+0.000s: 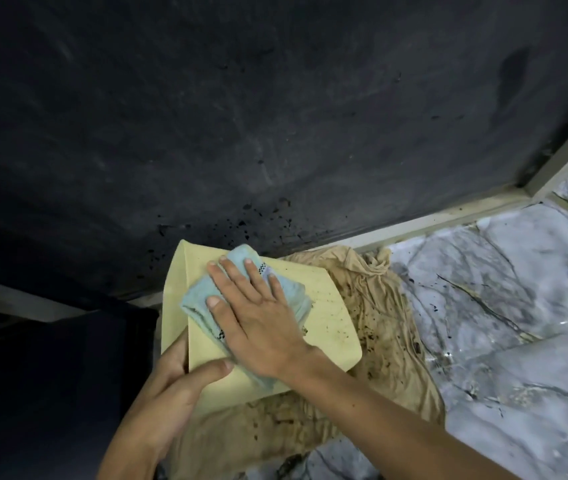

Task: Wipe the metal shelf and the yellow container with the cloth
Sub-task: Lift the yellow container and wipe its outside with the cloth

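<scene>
The yellow container (327, 317) lies tilted, its broad flat side facing up, resting on a stained beige fabric. Dark specks dot its right part. My left hand (171, 382) grips its near left edge, thumb on top. My right hand (258, 317) lies flat with fingers spread, pressing a folded light blue cloth (199, 299) against the container's upper left area. Part of the cloth is hidden under my palm. The dark metal shelf surface (241, 116) fills the upper part of the view, speckled with black bits close to the container.
A crumpled, dirt-stained beige fabric (379, 341) lies under the container on a grey marble-patterned floor (517, 306). A pale frame edge (448, 216) borders the dark surface at the right. The lower left corner is dark and unclear.
</scene>
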`<state>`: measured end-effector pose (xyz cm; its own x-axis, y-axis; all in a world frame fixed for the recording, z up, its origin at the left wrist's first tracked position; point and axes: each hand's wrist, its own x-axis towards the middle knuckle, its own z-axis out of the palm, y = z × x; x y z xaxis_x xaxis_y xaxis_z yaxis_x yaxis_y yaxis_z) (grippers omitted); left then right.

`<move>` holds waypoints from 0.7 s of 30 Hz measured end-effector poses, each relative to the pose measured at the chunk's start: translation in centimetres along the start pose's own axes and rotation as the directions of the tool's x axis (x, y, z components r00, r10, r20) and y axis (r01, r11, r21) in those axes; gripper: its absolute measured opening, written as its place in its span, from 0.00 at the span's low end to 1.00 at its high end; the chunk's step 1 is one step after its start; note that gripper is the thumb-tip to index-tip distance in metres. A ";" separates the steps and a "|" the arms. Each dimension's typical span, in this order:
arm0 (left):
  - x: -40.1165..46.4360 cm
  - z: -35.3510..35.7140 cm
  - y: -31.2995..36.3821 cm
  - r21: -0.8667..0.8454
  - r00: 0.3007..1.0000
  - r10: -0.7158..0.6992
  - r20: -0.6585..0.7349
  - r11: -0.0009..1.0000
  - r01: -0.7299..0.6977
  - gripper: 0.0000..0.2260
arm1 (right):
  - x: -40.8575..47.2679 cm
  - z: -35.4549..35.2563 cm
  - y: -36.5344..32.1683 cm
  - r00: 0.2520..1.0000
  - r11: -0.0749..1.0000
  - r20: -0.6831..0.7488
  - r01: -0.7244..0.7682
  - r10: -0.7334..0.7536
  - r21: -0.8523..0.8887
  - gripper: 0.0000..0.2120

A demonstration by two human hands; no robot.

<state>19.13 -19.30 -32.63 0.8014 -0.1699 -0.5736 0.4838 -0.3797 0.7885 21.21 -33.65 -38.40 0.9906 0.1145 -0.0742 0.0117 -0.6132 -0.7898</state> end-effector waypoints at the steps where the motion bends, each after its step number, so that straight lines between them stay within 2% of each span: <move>1: 0.0 -0.1 0.0 0.029 1.000 0.000 -0.004 1.000 0.000 0.21 | -0.2 0.5 0.0 1.000 1.000 -0.021 -0.013 0.014 0.028 0.26; 6: -1.0 0.0 -0.9 0.083 0.999 -0.052 -0.003 0.995 0.052 0.20 | -1.1 0.8 2.6 0.995 0.997 -0.098 -0.017 0.025 0.079 0.26; 11: -1.6 0.3 -1.8 0.045 0.997 -0.062 -0.036 0.997 0.064 0.18 | -2.3 0.6 11.4 0.929 0.940 -0.149 -0.329 0.340 0.091 0.28; 14: -1.4 0.1 -2.1 0.035 0.995 -0.088 -0.044 0.995 0.090 0.14 | -1.8 0.3 11.9 0.859 0.867 -0.128 -0.483 0.496 0.121 0.28; 16: -1.4 0.2 -2.1 0.046 0.995 -0.094 -0.034 0.994 0.095 0.14 | -1.8 1.1 8.7 0.887 0.893 -0.106 -0.444 0.449 0.073 0.29; 18: -1.5 0.2 -2.1 0.066 0.995 -0.099 -0.013 0.993 0.099 0.20 | -1.3 1.4 3.2 0.955 0.956 -0.069 -0.284 0.289 0.077 0.28; 21: -1.7 0.4 -2.0 0.155 0.996 -0.088 0.010 0.984 0.085 0.19 | 0.9 1.4 -2.7 1.000 0.993 0.012 -0.002 0.001 0.121 0.26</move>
<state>16.65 -18.65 -33.32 0.7523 -0.1449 -0.6427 0.4897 -0.5295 0.6927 21.89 -30.78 -37.20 0.9890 0.1230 -0.0819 -0.0071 -0.5143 -0.8576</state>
